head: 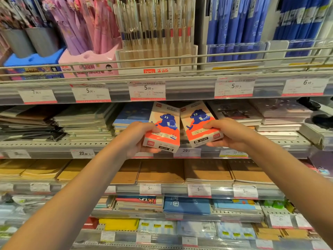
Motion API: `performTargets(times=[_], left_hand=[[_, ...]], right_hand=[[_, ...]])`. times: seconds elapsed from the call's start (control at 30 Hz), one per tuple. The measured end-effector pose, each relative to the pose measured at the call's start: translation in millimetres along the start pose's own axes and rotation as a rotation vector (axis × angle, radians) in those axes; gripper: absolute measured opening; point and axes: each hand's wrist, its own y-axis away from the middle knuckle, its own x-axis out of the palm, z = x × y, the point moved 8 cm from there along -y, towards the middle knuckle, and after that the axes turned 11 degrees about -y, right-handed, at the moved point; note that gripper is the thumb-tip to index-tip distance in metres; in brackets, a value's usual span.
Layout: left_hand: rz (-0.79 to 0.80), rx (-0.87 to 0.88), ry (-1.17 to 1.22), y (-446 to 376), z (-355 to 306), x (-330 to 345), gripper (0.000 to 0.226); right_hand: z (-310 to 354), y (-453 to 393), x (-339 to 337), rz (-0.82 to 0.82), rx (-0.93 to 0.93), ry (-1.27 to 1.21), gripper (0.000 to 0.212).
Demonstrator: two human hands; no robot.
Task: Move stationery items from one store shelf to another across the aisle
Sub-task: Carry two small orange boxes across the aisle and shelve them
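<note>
Side by side, a person's two hands each grip one boxed stationery item at a store shelf: the left hand (137, 137) is closed around the lower end of the left box (163, 126), thumb on its face, while the right hand (228, 133) clasps the right box (199, 123) the same way. Both packs, cream and orange with a blue cartoon animal, are tilted up and nearly touching, held just in front of the middle shelf (54, 144) above a price tag (187, 152). Whether they are being lifted off or set down cannot be told; judged against the task, this looks like the shelf end of a carry, and the next move would call for either easing both boxes flat into the gap between the notebook stacks (84, 121) or drawing them clear and turning across the aisle. Around them, pens (156, 27) stand in holders on the tier above, brown-covered pads (160, 171) lie below, and further stocked tiers fill the frame.
</note>
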Motion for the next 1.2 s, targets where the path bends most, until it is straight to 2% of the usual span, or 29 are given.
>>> performTargets(times=[0.1,0.3,0.47,0.63,0.73,0.93,1.1,1.2], left_hand=[[-0.023,0.004,0.054,3.5,2.3,1.4,0.032],[-0.062,0.069,0.119,18.3,7.2,-16.5,0.006],[-0.079,0.125,0.135,33.9,14.0,-34.0,0.006],[-0.162,0.093,0.169,51.1,35.4,-62.1,0.007],[-0.196,0.077,0.181,63.9,50.0,-83.1,0.008],[-0.244,0.062,0.239,100.7,83.4,-139.2,0.039],[-0.333,0.067,0.285,145.7,114.6,-198.7,0.035],[-0.378,0.04,0.298,181.2,137.6,-241.8,0.029]], right_hand=[[-1.4,8.5,9.3,0.033,-0.014,-0.042,0.022],[-5.0,21.8,18.9,0.04,-0.116,-0.258,0.019],[-8.8,29.4,40.5,0.092,-0.144,-0.276,0.007],[-20.3,34.6,75.2,0.193,-0.111,-0.298,0.023],[-26.4,37.0,98.6,0.234,-0.103,-0.304,0.013],[-41.4,45.8,161.6,0.33,-0.091,-0.312,0.012],[-52.4,61.9,240.0,0.428,-0.062,-0.284,0.02],[-60.5,80.4,297.4,0.493,-0.039,-0.284,0.017]])
